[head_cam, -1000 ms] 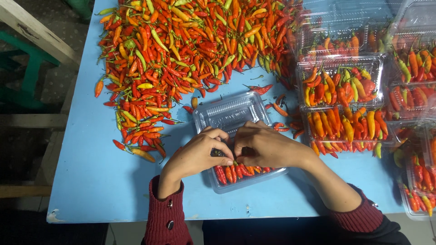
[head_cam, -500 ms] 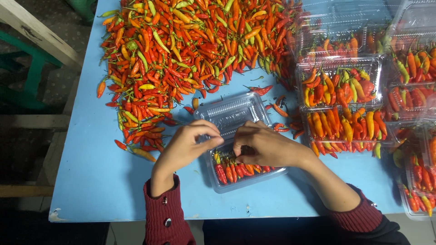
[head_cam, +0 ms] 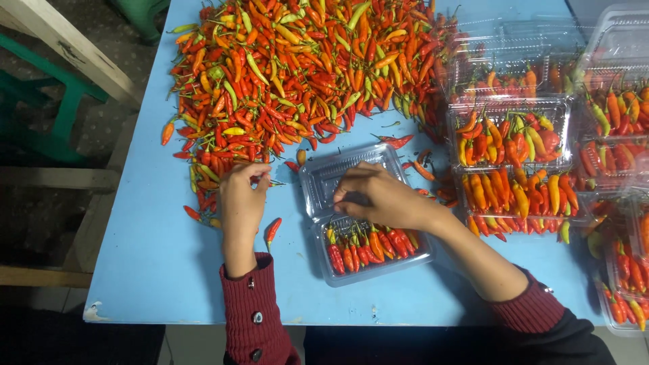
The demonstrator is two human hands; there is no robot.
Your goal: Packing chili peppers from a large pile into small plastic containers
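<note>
Left hand [head_cam: 242,197] is pinching a chili from the pile [head_cam: 304,74] while the right hand [head_cam: 378,197], fingers curled, is lining chilies neatly in the tray [head_cam: 318,177]; stems should face one way.

Your work surface is a blue table [head_cam: 155,270]. A big heap of chillies [head_cam: 297,74], red, orange and green, covers its far half. An open clear clamshell tray [head_cam: 358,223] sits near the front edge, chillies lined in its lower half. Filled clear trays [head_cam: 514,162] are stacked along your right. One loose red chilli [head_cam: 272,231] lies beside your left wrist.
</note>
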